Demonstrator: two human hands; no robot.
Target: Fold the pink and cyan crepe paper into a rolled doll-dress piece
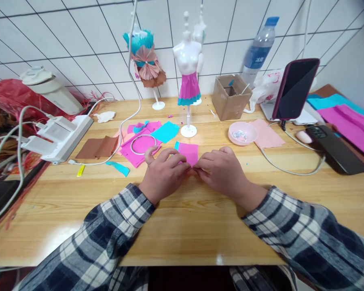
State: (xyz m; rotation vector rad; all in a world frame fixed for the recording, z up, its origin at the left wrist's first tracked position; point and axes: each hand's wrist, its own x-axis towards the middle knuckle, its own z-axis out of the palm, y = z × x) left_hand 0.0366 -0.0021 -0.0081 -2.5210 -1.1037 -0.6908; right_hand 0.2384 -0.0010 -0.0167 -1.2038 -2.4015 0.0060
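Note:
My left hand [164, 173] and my right hand [221, 169] meet at mid-table, fingertips pinching the near edge of a pink paper piece [188, 152] with a thin teal strip along its left side. The paper lies flat on the wooden table [182, 226]. Just beyond my left hand a white ring [143, 144] rests on a pile of pink and teal paper scraps [148, 135]. A small white mannequin [188, 76] in a pink and teal paper skirt stands on its stand behind the paper.
A second mannequin in a teal and brown paper dress [145, 60] stands at the back. A cardboard box [231, 96], pink bowl [242, 132], water bottle [259, 48], propped phone [295, 87], another phone [336, 147], power strip [57, 135] and brown paper [97, 147] surround the work area.

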